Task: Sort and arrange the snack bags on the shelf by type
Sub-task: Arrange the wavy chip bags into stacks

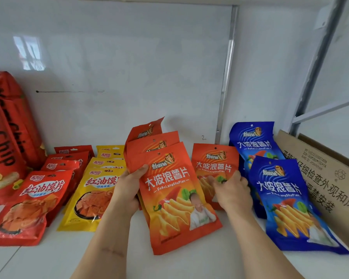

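Observation:
My left hand grips the left edge of a stack of orange potato-chip bags in the middle of the white shelf. My right hand rests on a single orange bag lying just right of the stack, fingers curled over its lower part. Two blue bags of the same brand lie to the right. On the left sit a row of yellow bags and a row of red bags.
Large red chip bags stand at the far left against the white back wall. A brown cardboard box lies at the right edge beside the blue bags. A metal shelf upright rises behind.

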The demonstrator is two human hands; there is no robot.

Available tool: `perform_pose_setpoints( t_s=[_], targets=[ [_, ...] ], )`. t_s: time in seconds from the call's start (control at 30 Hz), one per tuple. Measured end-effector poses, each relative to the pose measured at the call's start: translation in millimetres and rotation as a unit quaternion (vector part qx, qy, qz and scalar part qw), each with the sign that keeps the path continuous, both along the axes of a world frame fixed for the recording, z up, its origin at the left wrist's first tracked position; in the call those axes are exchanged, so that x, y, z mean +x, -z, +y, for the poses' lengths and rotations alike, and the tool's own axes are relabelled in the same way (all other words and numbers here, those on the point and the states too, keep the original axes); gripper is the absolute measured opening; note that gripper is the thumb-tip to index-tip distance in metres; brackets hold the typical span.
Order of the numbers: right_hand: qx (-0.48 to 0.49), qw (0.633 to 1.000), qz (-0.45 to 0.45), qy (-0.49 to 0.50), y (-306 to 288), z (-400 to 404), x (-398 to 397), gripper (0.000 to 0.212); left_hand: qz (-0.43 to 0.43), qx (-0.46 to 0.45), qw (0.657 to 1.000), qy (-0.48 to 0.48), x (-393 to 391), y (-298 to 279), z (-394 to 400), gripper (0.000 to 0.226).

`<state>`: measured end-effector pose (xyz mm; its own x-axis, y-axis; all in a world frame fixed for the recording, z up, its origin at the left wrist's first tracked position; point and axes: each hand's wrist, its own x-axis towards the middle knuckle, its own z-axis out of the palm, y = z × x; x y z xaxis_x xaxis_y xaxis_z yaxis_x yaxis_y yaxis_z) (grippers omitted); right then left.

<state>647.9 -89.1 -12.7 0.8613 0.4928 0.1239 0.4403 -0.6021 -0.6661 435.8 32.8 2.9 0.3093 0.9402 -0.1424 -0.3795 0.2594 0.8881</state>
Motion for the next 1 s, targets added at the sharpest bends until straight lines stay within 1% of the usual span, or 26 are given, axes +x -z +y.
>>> perform_pose_setpoints(
  t_s=[0.1, 0.2, 0.23, 0.33, 0.4, 0.5, 0.6, 0.7, 0.73, 0.8, 0.9, 0.93, 1.0],
  targets=[
    [0.015, 0.999, 0.047, 0.006, 5, 7, 6, 0.102, 0.003, -0.017, 1.0, 0.001, -2, -1, 1, 0.025],
    [0.071, 0.996, 0.053, -0.023, 7, 9, 7, 0.098, 0.008, -0.023, 1.0, -0.002, -2, 0, 2, 0.026],
    [0.09, 0.995, 0.036, -0.029, 4, 7, 7, 0.098, 0.01, -0.023, 1.0, -0.004, -2, 0, 3, 0.025],
    [0.113, 0.992, -0.055, -0.03, -15, -6, 9, 0.101, 0.014, -0.02, 1.0, -0.019, -3, 0, 4, 0.021],
    [0.142, 0.984, -0.102, -0.028, -29, -18, 15, 0.098, 0.015, -0.007, 0.999, -0.035, -3, 1, 6, 0.02],
    [0.197, 0.974, -0.109, -0.031, -43, -36, 24, 0.093, 0.027, 0.026, 0.997, -0.061, -2, 0, 7, 0.023],
    [0.233, 0.968, -0.062, -0.069, -46, -51, 30, 0.089, 0.049, 0.046, 0.994, -0.091, 1, -1, 8, 0.027],
    [0.274, 0.952, 0.012, -0.137, -41, -57, 28, 0.07, 0.051, 0.053, 0.991, -0.109, 6, -5, 8, 0.017],
    [0.286, 0.944, 0.052, -0.158, -37, -59, 28, 0.065, 0.051, 0.055, 0.991, -0.11, 8, -7, 7, 0.015],
    [0.312, 0.924, 0.124, -0.183, -32, -63, 26, 0.062, 0.044, 0.056, 0.992, -0.104, 11, -9, 6, 0.018],
    [0.359, 0.876, 0.226, -0.228, -31, -72, 26, 0.055, 0.029, 0.047, 0.994, -0.094, 12, -11, 4, 0.024],
    [0.345, 0.866, 0.251, -0.26, -32, -73, 22, 0.053, 0.026, 0.045, 0.995, -0.09, 11, -11, 3, 0.025],
    [0.258, 0.872, 0.255, -0.328, -26, -70, 11, 0.058, 0.011, 0.031, 0.997, -0.076, 12, -11, 0, 0.029]
  ],
)
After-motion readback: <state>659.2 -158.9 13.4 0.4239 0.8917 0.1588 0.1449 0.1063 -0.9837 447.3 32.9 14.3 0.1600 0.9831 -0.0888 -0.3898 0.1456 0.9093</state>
